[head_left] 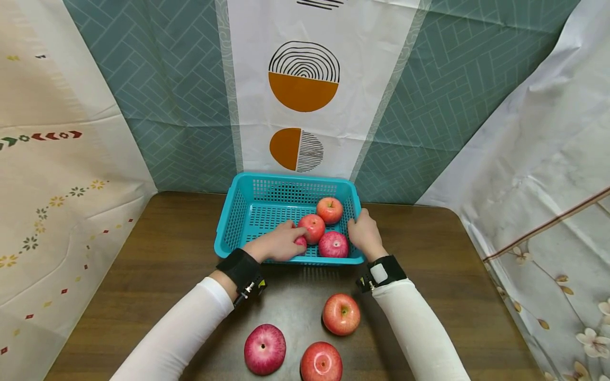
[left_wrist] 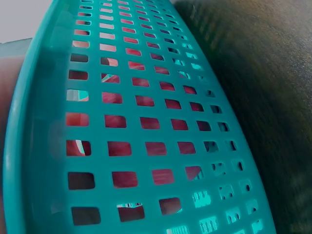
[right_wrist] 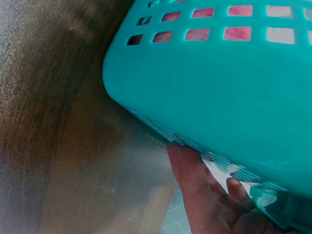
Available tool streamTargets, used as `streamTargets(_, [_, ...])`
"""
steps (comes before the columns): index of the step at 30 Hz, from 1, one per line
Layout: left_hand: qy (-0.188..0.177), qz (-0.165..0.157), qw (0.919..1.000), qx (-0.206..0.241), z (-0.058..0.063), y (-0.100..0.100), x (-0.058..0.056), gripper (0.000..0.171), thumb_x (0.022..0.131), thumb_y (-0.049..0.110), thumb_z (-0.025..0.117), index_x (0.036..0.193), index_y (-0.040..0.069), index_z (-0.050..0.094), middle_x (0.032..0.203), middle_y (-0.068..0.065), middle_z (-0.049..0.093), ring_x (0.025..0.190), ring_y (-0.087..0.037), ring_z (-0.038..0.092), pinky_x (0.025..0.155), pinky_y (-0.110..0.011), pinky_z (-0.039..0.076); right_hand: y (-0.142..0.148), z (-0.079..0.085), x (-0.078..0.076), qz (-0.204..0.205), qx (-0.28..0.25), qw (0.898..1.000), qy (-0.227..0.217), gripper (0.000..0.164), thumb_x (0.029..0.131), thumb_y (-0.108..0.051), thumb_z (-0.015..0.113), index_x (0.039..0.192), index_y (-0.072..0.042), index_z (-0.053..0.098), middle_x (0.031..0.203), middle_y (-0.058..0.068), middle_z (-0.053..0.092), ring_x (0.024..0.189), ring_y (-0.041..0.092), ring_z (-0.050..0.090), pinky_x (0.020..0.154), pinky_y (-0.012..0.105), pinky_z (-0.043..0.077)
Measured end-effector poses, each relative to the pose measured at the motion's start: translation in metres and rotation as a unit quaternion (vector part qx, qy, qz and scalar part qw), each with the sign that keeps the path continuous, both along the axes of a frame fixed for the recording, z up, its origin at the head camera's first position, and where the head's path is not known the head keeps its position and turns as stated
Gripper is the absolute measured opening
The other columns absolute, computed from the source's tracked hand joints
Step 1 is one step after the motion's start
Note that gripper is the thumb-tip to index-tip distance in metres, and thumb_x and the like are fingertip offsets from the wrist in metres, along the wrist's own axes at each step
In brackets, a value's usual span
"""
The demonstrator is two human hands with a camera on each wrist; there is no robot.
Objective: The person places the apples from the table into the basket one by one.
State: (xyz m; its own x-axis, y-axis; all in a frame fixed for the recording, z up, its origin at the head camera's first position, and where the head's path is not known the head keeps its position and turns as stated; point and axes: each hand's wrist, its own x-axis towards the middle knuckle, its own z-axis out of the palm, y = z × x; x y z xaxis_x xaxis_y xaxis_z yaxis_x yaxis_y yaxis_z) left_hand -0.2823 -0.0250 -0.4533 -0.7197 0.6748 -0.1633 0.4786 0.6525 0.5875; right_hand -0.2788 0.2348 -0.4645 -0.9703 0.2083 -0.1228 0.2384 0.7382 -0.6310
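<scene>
Near the back edge of the wooden bench (head_left: 419, 264), a turquoise perforated basket (head_left: 295, 178) sits upright, its long axis running left to right, roughly along the patterned cloth (head_left: 190, 106) behind. Over its near rim reaches the left hand (head_left: 281, 242), grip curled round a pinkish-red apple (head_left: 300, 241) in the front of the basket; fingers hide too much to tell which way that apple points. The right hand (head_left: 366, 233) has its grip pinching the basket's right end wall. Beside the held fruit lie a rounded red apple (head_left: 312, 227) and a streaked crimson apple (head_left: 333, 245); behind them is a paler apple (head_left: 329, 210), stem hollow up. On the bench in front rest an orange-red apple (head_left: 341, 314) and a dark crimson apple (head_left: 265, 349), both hollow-up, and a glossy red apple (head_left: 321, 362).
</scene>
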Motion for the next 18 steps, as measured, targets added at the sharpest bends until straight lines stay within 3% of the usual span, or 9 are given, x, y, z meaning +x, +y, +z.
streamTargets(18, [-0.012,-0.004,0.9999,-0.010,-0.0042,-0.0003,-0.0048,0.035,0.101,0.027,0.062,0.132,0.013,0.071,0.121,-0.015,0.049,0.115,-0.030,0.045,0.088,-0.046,0.046,0.0002,0.0000,0.0005,-0.002,0.001,1.000,0.000,0.052,0.112,-0.023,0.044,0.148,0.013,0.035,0.137,0.036,0.058,0.123,0.050,0.063,0.100,0.067,0.052])
